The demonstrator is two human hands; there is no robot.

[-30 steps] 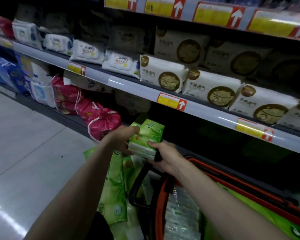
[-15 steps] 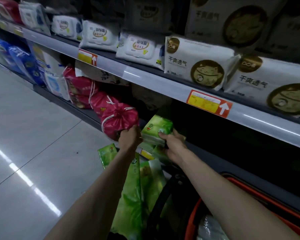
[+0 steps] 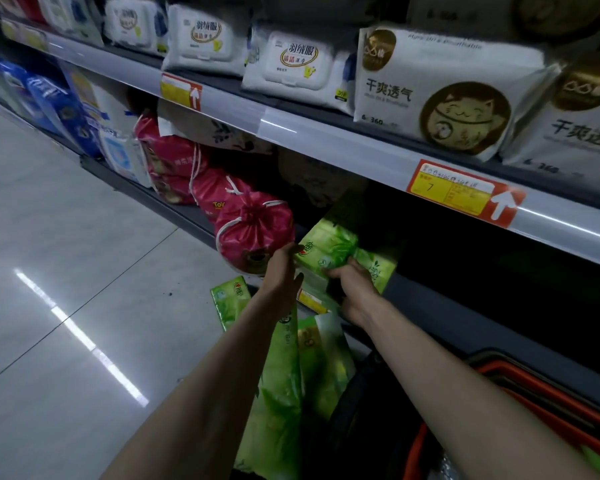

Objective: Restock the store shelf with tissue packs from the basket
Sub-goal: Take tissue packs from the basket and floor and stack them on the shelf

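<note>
A green tissue pack rests at the front edge of the dark bottom shelf, tilted, with another green pack just behind it. My left hand presses its left end and my right hand grips its lower right side. Below my arms, more green packs stand upright beside the orange basket at the lower right. A further green pack stands on the floor.
Red drawstring bags crowd the bottom shelf just left of my hands. White wipe packs and cat-logo packs fill the shelf above, whose grey price rail overhangs. Glossy tiled floor lies to the left.
Both hands carried the green pack up from the basket and forward to the bottom shelf's edge. The view moved closer to the shelf and lower.
</note>
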